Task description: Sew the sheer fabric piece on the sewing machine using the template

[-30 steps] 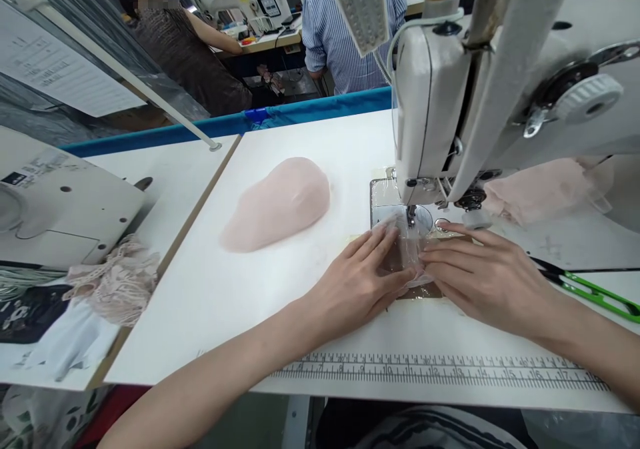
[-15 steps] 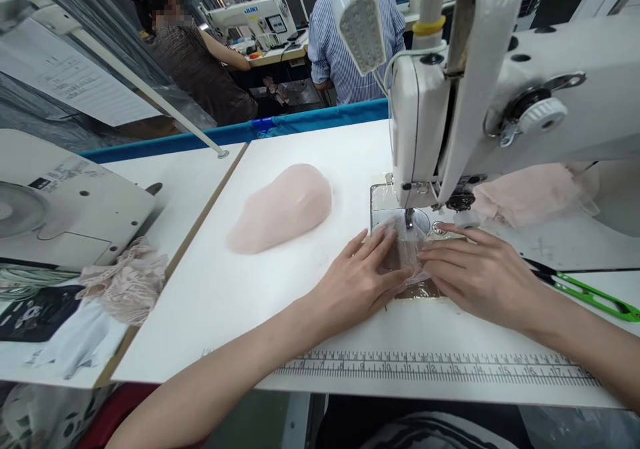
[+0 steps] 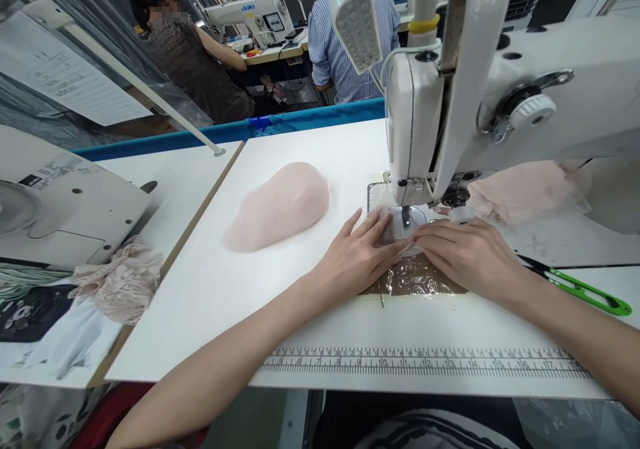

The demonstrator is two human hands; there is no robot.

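**A:** Biggest thing here is the white sewing machine (image 3: 500, 95). It fills the whole 1 to 3 o'clock side, and its top and right end run out of the shot. The white table (image 3: 280, 282) under it is cut off at the near edge too. Can you read anything?

**B:** Only the printed ruler (image 3: 425, 363) along the near edge at 6 o'clock, numbers up to about 17. There's a second machine way back at 11 o'clock with a blue logo, too small for me to read. The paper sheet (image 3: 60, 75) hanging at 10 o'clock has text, but it's just grey blur.

**A:** And the pink stuff?

**B:** A pale pink moulded pad (image 3: 280, 205) lies on the table at about 10 o'clock from the hands, well apart from them. More pink fabric (image 3: 525, 192) is tucked behind the machine arm at 3 o'clock, partly hidden. A lace bundle (image 3: 120, 279) sits at 8 o'clock.

**A:** Hands?

**B:** Both lie flat, palms down, fingers pointing toward the needle at 12 o'clock. The left hand (image 3: 357, 259) and right hand (image 3: 467, 252) aren't clenched or gripping. They're spread open, pressing a small sheer fabric piece (image 3: 407, 245) down right under the presser foot, fingertips nearly meeting over it. The piece is mostly covered by fingers, so its shape is hard to make out. It rests on a shiny clear film patch (image 3: 417, 279) taped over the table.

**A:** Green thing at 4 o'clock?

**B:** Thread snips (image 3: 583, 289), partly hidden behind the right wrist.
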